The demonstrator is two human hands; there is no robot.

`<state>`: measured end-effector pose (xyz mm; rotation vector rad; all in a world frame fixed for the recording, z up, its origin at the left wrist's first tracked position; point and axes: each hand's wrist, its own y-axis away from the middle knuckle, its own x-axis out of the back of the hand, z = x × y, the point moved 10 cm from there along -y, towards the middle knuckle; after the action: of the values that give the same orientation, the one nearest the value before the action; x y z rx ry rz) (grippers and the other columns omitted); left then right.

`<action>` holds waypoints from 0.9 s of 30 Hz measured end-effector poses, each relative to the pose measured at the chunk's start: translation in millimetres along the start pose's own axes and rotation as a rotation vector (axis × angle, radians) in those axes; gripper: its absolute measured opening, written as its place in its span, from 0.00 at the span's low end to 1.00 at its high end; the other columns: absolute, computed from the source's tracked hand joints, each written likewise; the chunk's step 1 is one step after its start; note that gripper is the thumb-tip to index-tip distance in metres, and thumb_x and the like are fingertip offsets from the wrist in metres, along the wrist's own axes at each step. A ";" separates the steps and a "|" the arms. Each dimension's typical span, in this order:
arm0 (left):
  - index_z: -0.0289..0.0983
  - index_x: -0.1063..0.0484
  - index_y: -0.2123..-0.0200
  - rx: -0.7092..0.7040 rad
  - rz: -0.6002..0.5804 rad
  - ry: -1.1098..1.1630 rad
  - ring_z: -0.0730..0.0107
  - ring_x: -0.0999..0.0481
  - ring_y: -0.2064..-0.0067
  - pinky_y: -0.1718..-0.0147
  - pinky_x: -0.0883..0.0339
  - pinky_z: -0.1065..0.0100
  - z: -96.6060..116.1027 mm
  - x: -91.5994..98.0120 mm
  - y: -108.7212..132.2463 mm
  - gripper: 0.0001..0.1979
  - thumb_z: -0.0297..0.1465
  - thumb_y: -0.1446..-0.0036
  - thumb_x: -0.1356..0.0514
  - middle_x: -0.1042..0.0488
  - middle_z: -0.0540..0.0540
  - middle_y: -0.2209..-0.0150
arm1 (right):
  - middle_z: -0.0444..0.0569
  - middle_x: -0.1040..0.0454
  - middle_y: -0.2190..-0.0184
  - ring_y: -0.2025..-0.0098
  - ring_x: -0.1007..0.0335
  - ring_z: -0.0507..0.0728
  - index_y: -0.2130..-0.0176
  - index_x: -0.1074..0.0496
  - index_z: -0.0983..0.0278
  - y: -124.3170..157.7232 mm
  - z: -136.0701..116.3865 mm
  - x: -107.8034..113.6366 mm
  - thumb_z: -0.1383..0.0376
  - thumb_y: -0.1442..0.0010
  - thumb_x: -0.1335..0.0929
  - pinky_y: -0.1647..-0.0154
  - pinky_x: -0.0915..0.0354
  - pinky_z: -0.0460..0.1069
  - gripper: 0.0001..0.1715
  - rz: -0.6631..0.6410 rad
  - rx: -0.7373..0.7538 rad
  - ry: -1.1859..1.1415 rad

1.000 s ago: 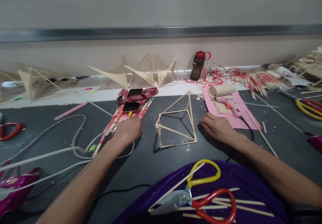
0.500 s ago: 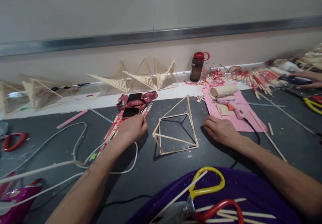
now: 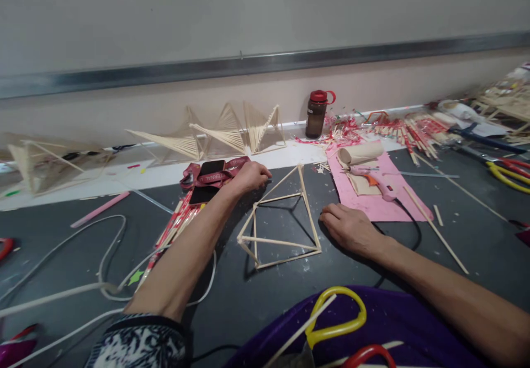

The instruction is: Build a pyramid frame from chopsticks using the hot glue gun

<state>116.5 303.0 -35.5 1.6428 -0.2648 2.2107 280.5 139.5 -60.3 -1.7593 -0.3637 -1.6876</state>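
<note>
A wooden stick frame (image 3: 285, 259) with a square base and slanting struts stands on the dark table between my hands. My left hand (image 3: 250, 176) reaches to the frame's far left side, just past the maroon lanyard (image 3: 219, 176) and phones; its fingers are curled and no object shows in them. My right hand (image 3: 348, 225) rests on the table right of the frame, fingers closed, touching neither the frame nor the pink glue gun (image 3: 383, 186). Across my lap, on purple cloth (image 3: 372, 313), lie yellow-handled scissors (image 3: 342, 329) and loose sticks.
Finished stick structures (image 3: 223, 136) line the wall. A dark bottle (image 3: 316, 114) with a red lid stands behind. The glue gun lies on pink paper (image 3: 401, 208) beside a cardboard tube (image 3: 362, 152). Wrapped chopsticks (image 3: 418, 133) are heaped at right. A white cable (image 3: 114, 217) loops at left.
My left hand has moved forward and right, over past the lanyard. My right hand stays beside the frame. The view has shifted slightly, and the other person's hand at right is gone from view.
</note>
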 end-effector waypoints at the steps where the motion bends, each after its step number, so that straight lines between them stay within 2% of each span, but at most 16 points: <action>1: 0.28 0.23 0.62 -0.011 -0.026 -0.001 0.80 0.32 0.78 0.75 0.42 0.77 0.8 -4.9 -3.0 0.16 0.26 0.48 0.48 0.24 0.48 0.75 | 0.52 0.29 0.62 0.61 0.36 0.54 0.62 0.30 0.66 -0.3 0.4 -0.3 0.71 0.37 0.40 0.65 0.41 0.47 0.11 -0.008 -0.004 -0.003; 4: 0.30 0.21 0.65 -0.046 -0.069 -0.028 0.76 0.30 0.77 0.76 0.41 0.76 2.9 -14.3 -10.2 0.14 0.26 0.51 0.45 0.24 0.47 0.76 | 0.53 0.29 0.62 0.61 0.36 0.55 0.62 0.30 0.65 -0.8 0.6 -0.5 0.71 0.37 0.40 0.65 0.41 0.47 0.11 -0.019 -0.002 -0.014; 6: 0.33 0.20 0.66 -0.080 -0.077 -0.062 0.72 0.28 0.74 0.73 0.39 0.73 5.9 -17.6 -12.1 0.13 0.26 0.52 0.44 0.23 0.45 0.74 | 0.53 0.29 0.62 0.61 0.36 0.55 0.63 0.30 0.65 -0.7 0.5 -0.2 0.71 0.37 0.40 0.65 0.41 0.47 0.11 -0.015 0.003 -0.022; 15: 0.32 0.22 0.67 -0.123 -0.030 -0.215 0.56 0.25 0.60 0.61 0.36 0.61 14.2 -24.6 0.5 0.14 0.31 0.45 0.48 0.24 0.33 0.64 | 0.52 0.29 0.61 0.62 0.37 0.55 0.61 0.30 0.65 -0.4 1.7 -3.5 0.71 0.37 0.41 0.64 0.40 0.48 0.11 -0.054 -0.023 -0.044; 22: 0.31 0.28 0.61 -0.095 0.045 -0.182 0.57 0.26 0.56 0.57 0.36 0.60 6.1 -20.5 -0.3 0.14 0.30 0.43 0.50 0.26 0.35 0.58 | 0.52 0.29 0.62 0.62 0.37 0.54 0.61 0.30 0.65 -0.5 1.4 -1.4 0.72 0.38 0.40 0.64 0.41 0.47 0.11 -0.024 -0.020 -0.040; 24: 0.32 0.29 0.61 -0.069 0.066 -0.138 0.60 0.25 0.59 0.59 0.35 0.62 -1.2 -14.4 -3.9 0.13 0.30 0.43 0.50 0.25 0.37 0.60 | 0.52 0.29 0.62 0.62 0.37 0.54 0.62 0.30 0.65 -0.8 0.9 -1.6 0.72 0.37 0.41 0.64 0.41 0.47 0.11 -0.026 -0.014 -0.038; 27: 0.32 0.31 0.59 -0.015 0.064 -0.045 0.69 0.24 0.68 0.68 0.33 0.70 -14.3 -6.9 -10.0 0.14 0.29 0.43 0.53 0.23 0.42 0.67 | 0.52 0.29 0.62 0.62 0.37 0.54 0.62 0.30 0.65 -1.1 0.9 -2.6 0.72 0.37 0.41 0.64 0.40 0.47 0.11 -0.032 -0.010 -0.033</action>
<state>109.6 316.1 -47.1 1.7003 -0.3497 2.2151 280.1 141.6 -62.5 -1.8000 -0.4004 -1.6867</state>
